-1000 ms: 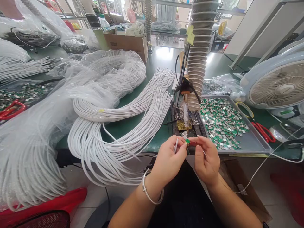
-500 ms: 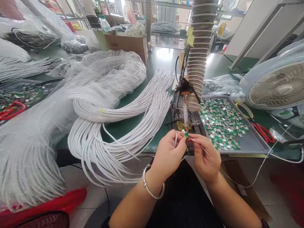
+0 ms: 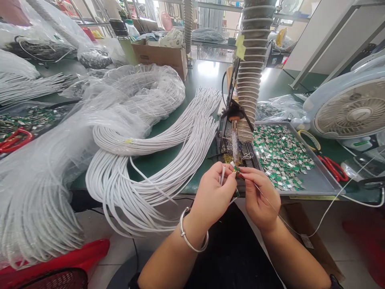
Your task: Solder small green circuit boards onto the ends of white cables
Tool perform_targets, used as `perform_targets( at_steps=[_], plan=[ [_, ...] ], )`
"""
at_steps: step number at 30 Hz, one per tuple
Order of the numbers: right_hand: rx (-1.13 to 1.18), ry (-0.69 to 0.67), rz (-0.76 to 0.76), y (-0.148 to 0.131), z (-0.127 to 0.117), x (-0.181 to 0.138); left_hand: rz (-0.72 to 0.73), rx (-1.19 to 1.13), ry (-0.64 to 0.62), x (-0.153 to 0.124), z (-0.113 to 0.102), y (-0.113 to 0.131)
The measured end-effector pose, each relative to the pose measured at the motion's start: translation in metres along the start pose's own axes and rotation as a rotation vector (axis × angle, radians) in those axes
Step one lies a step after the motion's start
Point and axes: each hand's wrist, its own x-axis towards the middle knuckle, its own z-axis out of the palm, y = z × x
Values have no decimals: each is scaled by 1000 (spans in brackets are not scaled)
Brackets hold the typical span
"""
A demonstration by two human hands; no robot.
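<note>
My left hand is closed, pinching a small circuit board with a metal plug between thumb and fingers. A white cable end sticks up from the same grip. My right hand pinches a thin solder wire, which trails away to the right. Both sets of fingertips meet just below the tip of an upright soldering iron fixed on a stand. The exact contact between tip, wire and board is too small to make out.
A grey tray of small green boards stands to the right, beside red-handled pliers, a tape roll and a fan. Bundled white cables lie left. A ribbed hose hangs behind the iron.
My left hand and the board have shifted very slightly up toward the iron tip. The slack of the solder wire on the right has moved a little. Both grips stay the same.
</note>
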Motion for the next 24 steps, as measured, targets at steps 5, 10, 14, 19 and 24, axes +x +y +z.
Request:
perform_targets(
  at_steps=[5, 10, 14, 19, 24],
  plan=[
    [-41, 7, -19, -3, -1, 1, -9, -2, -3, -2, 0, 2],
    [-61, 9, -36, -4, 0, 3, -2, -5, -2, -2, 0, 2],
    [-47, -2, -36, -4, 0, 2, -9, -8, 1, -2, -1, 2],
    [-10, -23, -20, -4, -1, -2, -25, 3, -18, -5, -1, -2],
    [18, -81, -9, -3, -6, -11, 0, 73, -66, -11, -3, -14]
  ],
)
